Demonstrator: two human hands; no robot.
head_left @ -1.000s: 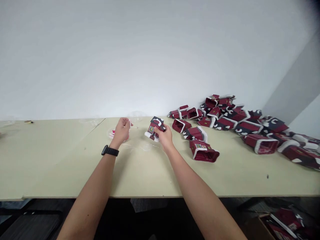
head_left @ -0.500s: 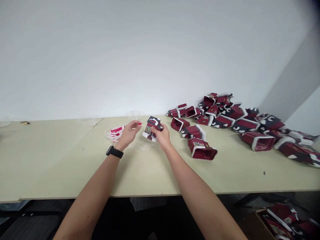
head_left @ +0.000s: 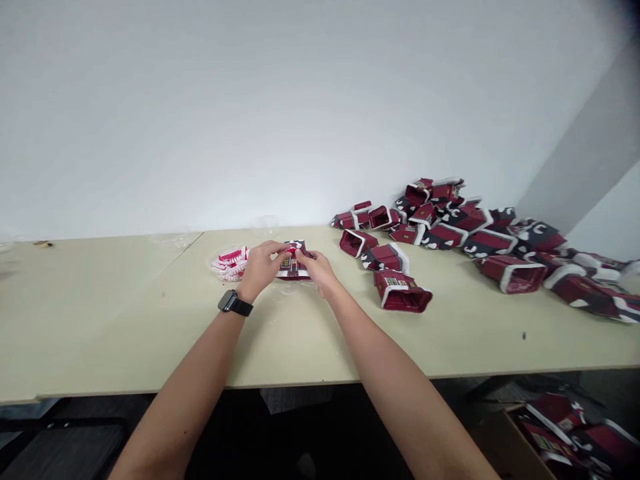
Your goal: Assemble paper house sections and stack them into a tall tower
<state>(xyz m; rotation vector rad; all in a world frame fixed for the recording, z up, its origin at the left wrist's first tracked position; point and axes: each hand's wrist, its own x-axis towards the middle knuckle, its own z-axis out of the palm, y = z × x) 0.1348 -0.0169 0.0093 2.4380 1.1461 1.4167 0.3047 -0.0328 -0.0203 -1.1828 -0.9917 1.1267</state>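
My right hand (head_left: 319,270) is closed on a small dark-red toy house (head_left: 294,265) with a dark, snow-trimmed roof and coloured windows. Pinched in my left hand (head_left: 265,267) is a small red piece (head_left: 291,249), held against the upper front of the house. My fingers partly cover both, so the piece's exact shape is hidden. Left of that hand, a clear plastic dish (head_left: 214,268) holds a heap of red-and-white pieces (head_left: 231,261).
Several more toy houses (head_left: 401,291) lie scattered and piled along the right of the table (head_left: 150,333). Clear plastic lids or dishes (head_left: 265,225) sit near the wall. Below the table at right, a cardboard box (head_left: 520,440) contains more houses.
My left hand has moved right, bringing the red piece onto the house. The house has been turned more upright and shifted slightly left in my right hand.
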